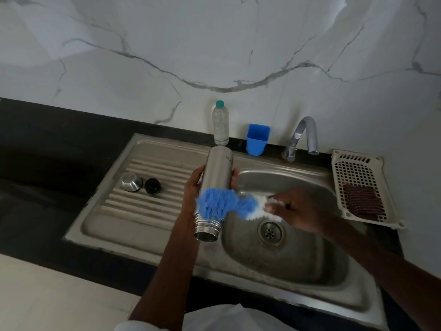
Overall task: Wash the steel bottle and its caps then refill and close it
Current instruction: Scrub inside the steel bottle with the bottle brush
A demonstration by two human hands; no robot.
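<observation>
My left hand grips the steel bottle around its middle, holding it over the sink's edge with the open threaded mouth pointing toward me. My right hand holds a blue and white bristle brush by its white end, and the blue bristles lie against the bottle's lower side near the neck. On the ribbed drainboard to the left stand the steel cap and the black inner cap, side by side.
The steel sink has a drain in its basin and a tap at the back, with no water running. A clear plastic bottle and a blue cup stand behind it. A white basket with a dark scrub pad sits at right.
</observation>
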